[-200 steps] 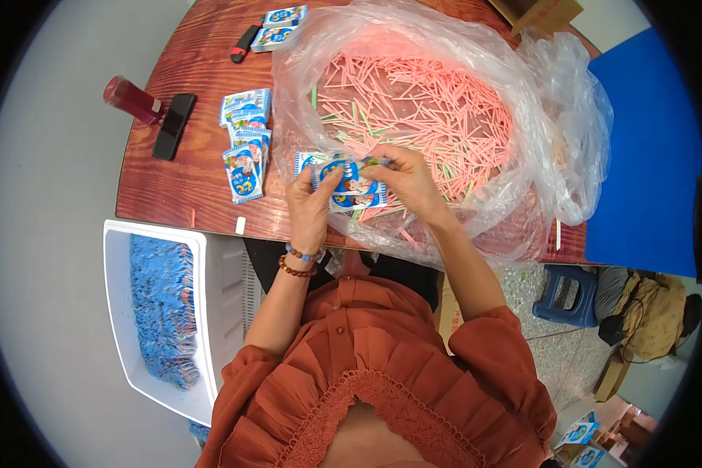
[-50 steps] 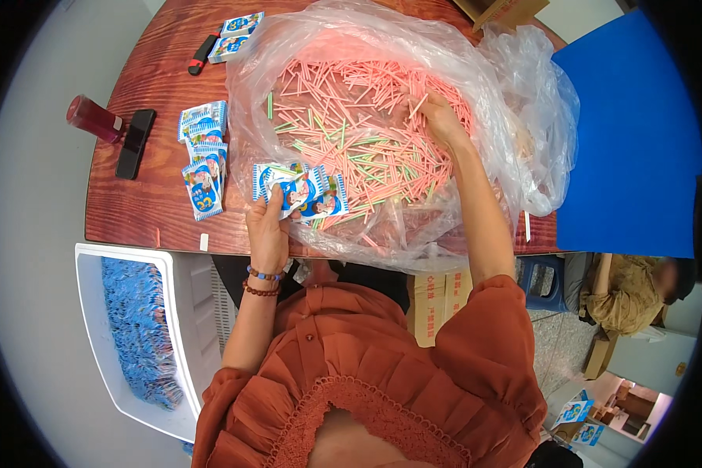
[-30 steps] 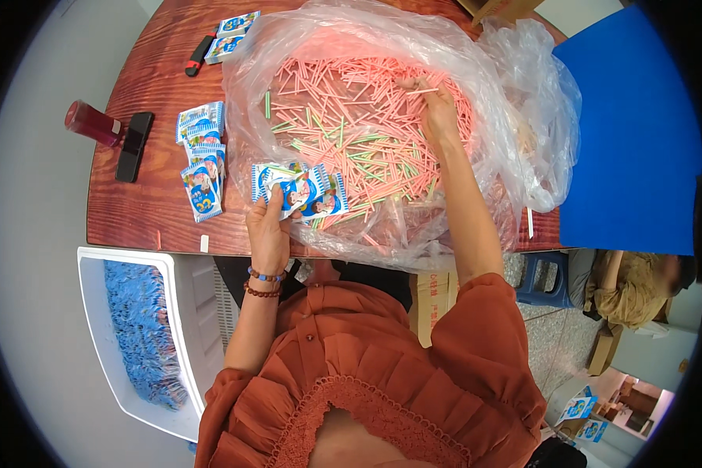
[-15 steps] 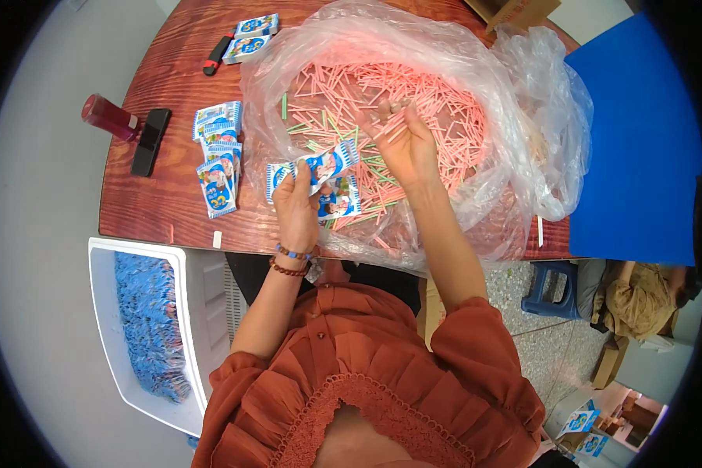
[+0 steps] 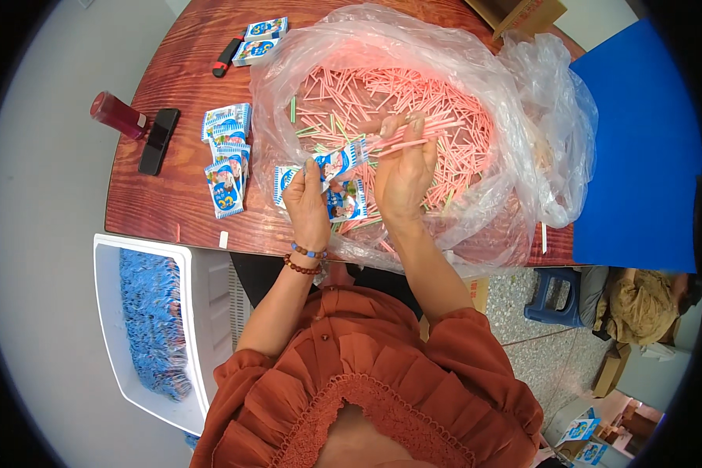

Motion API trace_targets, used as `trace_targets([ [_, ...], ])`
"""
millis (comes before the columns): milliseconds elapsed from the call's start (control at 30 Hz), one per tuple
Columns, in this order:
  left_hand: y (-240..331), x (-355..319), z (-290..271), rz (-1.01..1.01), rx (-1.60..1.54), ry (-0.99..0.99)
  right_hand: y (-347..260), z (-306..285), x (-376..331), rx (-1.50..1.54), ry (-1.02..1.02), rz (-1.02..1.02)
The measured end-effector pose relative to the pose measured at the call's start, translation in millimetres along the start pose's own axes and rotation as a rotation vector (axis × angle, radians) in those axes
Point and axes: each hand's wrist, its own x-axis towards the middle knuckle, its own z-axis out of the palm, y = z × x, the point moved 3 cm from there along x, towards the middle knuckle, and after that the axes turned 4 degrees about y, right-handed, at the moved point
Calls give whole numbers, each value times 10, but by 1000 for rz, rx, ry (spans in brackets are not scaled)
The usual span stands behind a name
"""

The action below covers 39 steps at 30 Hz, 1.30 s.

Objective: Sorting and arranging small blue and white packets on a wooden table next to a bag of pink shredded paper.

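Observation:
A blue and white printed packet (image 5: 337, 161) is pinched in my left hand (image 5: 307, 204), its right end pointing toward my other hand. My right hand (image 5: 405, 173) is closed around a small bundle of pink sticks (image 5: 415, 137), whose left ends meet the packet's right end; whether they are inside it I cannot tell. Below it another blue and white packet (image 5: 346, 201) lies on the plastic. Under both hands spreads a big clear plastic bag (image 5: 515, 148), opened wide, with many loose pink sticks (image 5: 452, 97) and some green ones.
Several packets (image 5: 228, 160) lie overlapped on the wooden table (image 5: 164, 214), near a phone (image 5: 158, 140) and a red bottle (image 5: 118, 115). Two small boxes (image 5: 255, 51) and a cutter (image 5: 226, 58) sit farther back. A white bin (image 5: 187, 312) of filled packets stands lower left; a blue panel (image 5: 639, 148) is right.
My right hand has moved left and nearer, bringing pink sticks from the heap up to the packet's end. My left hand keeps its hold on the packet.

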Motion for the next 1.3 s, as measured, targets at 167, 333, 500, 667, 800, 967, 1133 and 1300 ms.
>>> trace_targets([
  [167, 59, -27, 23, 47, 201, 113, 16, 64, 16, -118, -6, -38],
  [333, -6, -26, 36, 90, 140, 140, 87, 169, -88, -106, 33, -64],
  [500, -75, -22, 22, 131, 30, 219, 174, 146, -189, -193, 133, -31],
  [667, -93, -5, -17, 248, 134, 194, 176, 133, -171, -295, 162, -42],
  [800, -82, -20, 48, 248, 58, 226, 256, 134, -221, -320, 111, -80],
  [967, -96, -22, 26, 226, 27, 234, 267, 76, -247, -384, 109, -48],
  [1133, -153, 28, 25, 273, 18, 222, 294, 106, -319, -473, 119, 86],
  [1300, -141, 67, 69, 128, -111, 160, 315, 63, -159, -408, -45, -54],
])
